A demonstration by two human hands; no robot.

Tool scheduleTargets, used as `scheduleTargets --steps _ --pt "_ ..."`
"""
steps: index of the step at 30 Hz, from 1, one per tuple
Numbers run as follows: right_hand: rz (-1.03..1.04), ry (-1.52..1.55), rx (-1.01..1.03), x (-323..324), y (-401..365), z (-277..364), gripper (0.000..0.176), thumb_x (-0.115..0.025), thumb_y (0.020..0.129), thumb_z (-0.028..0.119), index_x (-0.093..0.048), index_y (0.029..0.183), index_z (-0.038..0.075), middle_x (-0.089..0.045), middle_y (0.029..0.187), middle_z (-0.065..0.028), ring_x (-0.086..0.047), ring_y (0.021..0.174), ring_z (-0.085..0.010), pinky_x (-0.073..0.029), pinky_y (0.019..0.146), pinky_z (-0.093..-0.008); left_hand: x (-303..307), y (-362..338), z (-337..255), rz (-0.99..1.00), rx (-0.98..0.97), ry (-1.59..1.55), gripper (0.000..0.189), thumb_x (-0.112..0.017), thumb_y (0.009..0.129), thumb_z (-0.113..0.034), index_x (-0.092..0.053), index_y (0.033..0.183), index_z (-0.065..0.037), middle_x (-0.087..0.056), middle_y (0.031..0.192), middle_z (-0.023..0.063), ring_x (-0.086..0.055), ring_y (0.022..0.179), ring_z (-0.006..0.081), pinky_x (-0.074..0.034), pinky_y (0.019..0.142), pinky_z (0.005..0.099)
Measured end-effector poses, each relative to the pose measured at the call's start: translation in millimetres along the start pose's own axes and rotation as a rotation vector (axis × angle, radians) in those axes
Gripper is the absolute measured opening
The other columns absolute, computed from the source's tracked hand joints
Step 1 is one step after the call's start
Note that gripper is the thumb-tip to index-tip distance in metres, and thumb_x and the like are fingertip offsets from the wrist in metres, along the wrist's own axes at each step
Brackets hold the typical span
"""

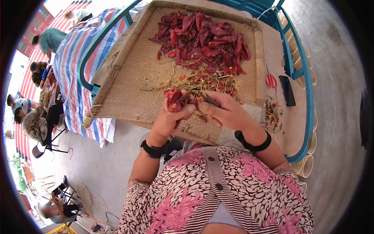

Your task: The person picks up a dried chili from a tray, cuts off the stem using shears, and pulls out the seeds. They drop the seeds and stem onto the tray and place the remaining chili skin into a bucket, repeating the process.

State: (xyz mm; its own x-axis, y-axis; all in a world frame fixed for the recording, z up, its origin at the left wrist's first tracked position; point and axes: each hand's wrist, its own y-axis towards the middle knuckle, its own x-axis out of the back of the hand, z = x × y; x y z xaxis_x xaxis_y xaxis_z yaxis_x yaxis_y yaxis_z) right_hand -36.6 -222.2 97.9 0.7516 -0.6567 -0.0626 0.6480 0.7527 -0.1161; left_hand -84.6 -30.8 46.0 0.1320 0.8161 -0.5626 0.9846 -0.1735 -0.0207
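My left hand (pixel 168 119) is closed around a few wrinkled dried red peppers (pixel 174 100), their cut or torn ends facing up. Beside it, my right hand (pixel 228 111) pinches a dark, narrow piece (pixel 209 99) that I cannot make out. The fingertips of both hands come close together over the near part of a woven tray (pixel 132 70). Just beyond them lies a scatter of pepper stems, seeds and red scraps (pixel 214 84). A large heap of dried red peppers (pixel 200 39) covers the tray's far part.
Right of the tray lie red-handled scissors (pixel 270 80), a black phone (pixel 287 91) and a small heap of stems (pixel 273 113). A blue metal frame (pixel 307 117) surrounds the work surface. At left, a striped sheet (pixel 83 70) covers another surface, with several people seated beyond.
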Motion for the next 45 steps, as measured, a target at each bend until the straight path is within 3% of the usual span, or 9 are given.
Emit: scheduleTargets --steps 3,6,9,15,25,30,36,39,45 --pt "0.010 -0.046 0.055 8.6 2.1 -8.3 0.026 -0.064 0.092 0.028 -0.053 0.082 0.007 -0.042 0.059 0.0026 -0.040 0.053 -0.0030 -0.032 0.047 -0.0239 -7.6 3.5 -6.7 -0.055 -0.060 0.333 0.014 -0.072 0.082 -0.008 -0.058 0.085 -0.004 -0.056 0.077 -0.0014 -0.049 0.066 0.0085 -0.040 0.058 0.0275" --pt "-0.206 -0.500 0.295 7.2 6.2 -25.0 0.024 -0.071 0.082 0.023 -0.053 0.077 0.009 -0.045 0.060 -0.0027 -0.049 0.052 -0.0094 -0.037 0.047 -0.0285 -2.2 5.7 6.1 -0.045 -0.673 1.236 0.017 -0.067 0.078 0.003 -0.060 0.091 -0.003 -0.057 0.086 0.0008 -0.048 0.067 0.0063 -0.036 0.058 0.0234" --pt "-0.429 -0.950 0.497 -5.4 7.9 -24.7 0.024 -0.073 0.072 0.019 -0.051 0.077 0.009 -0.051 0.064 -0.0072 -0.058 0.057 -0.0211 -0.041 0.048 -0.0341 -18.5 2.6 12.7 -0.266 -0.307 0.581 0.007 -0.068 0.080 -0.003 -0.061 0.082 -0.001 -0.059 0.073 -0.0027 -0.052 0.067 0.0082 -0.043 0.060 0.0280" --pt "-0.544 -1.067 0.701 -10.6 11.4 -27.9 0.020 -0.070 0.074 0.010 -0.051 0.074 0.005 -0.043 0.062 -0.0102 -0.050 0.051 -0.0222 -0.036 0.046 -0.0338 -22.9 0.7 30.0 -0.362 -0.176 0.441 0.007 -0.062 0.084 -0.003 -0.059 0.078 -0.005 -0.055 0.066 -0.0019 -0.045 0.057 0.0040 -0.034 0.050 0.0215" --pt "-0.075 1.012 0.032 -15.7 3.9 0.5 0.030 -0.049 0.093 0.020 -0.036 0.066 0.014 -0.041 0.058 0.0021 -0.030 0.038 -0.0071 -0.024 0.038 -0.0239 -18.1 2.3 20.1 0.275 0.063 -0.755 0.007 -0.054 0.092 -0.012 -0.049 0.091 -0.007 -0.034 0.056 -0.0033 -0.031 0.049 0.0057 -0.024 0.043 0.0220" --pt "-0.218 0.809 0.131 2.7 4.4 0.9 0.031 -0.048 0.094 0.023 -0.037 0.066 0.015 -0.040 0.057 0.0028 -0.031 0.038 -0.0051 -0.026 0.039 -0.0228 -21.5 2.6 19.9 0.322 0.040 -0.660 0.011 -0.056 0.092 -0.013 -0.048 0.087 -0.008 -0.036 0.057 -0.0030 -0.031 0.050 0.0070 -0.025 0.044 0.0232" --pt "-0.499 -0.963 -0.054 42.9 2.6 -12.6 0.029 -0.058 0.092 0.028 -0.057 0.078 0.003 -0.060 0.065 -0.0127 -0.057 0.055 -0.0297 -0.046 0.054 -0.0390 -4.7 1.4 22.1 0.189 0.011 -0.571 0.015 -0.059 0.090 -0.015 -0.049 0.091 -0.004 -0.038 0.061 -0.0017 -0.034 0.053 0.0082 -0.029 0.048 0.0229" --pt "-0.520 -1.332 -0.266 72.0 -2.7 -43.2 0.023 -0.058 0.090 0.024 -0.063 0.087 0.002 -0.064 0.076 -0.0188 -0.062 0.075 -0.0390 -0.049 0.069 -0.0468 -5.8 -12.5 8.1 -0.131 -0.041 -0.207 0.014 -0.062 0.086 -0.011 -0.051 0.091 -0.004 -0.044 0.066 -0.0009 -0.041 0.058 0.0102 -0.034 0.053 0.0242" --pt "-0.611 -1.381 -0.172 95.9 32.1 -38.7 0.020 -0.058 0.089 0.023 -0.064 0.094 0.005 -0.066 0.090 -0.0183 -0.064 0.085 -0.0382 -0.050 0.074 -0.0485 79.7 -93.6 6.6 -0.281 0.077 0.408 0.030 -0.073 0.070 -0.006 -0.055 0.094 -0.003 -0.055 0.080 0.0003 -0.053 0.073 0.0116 -0.043 0.067 0.0262"
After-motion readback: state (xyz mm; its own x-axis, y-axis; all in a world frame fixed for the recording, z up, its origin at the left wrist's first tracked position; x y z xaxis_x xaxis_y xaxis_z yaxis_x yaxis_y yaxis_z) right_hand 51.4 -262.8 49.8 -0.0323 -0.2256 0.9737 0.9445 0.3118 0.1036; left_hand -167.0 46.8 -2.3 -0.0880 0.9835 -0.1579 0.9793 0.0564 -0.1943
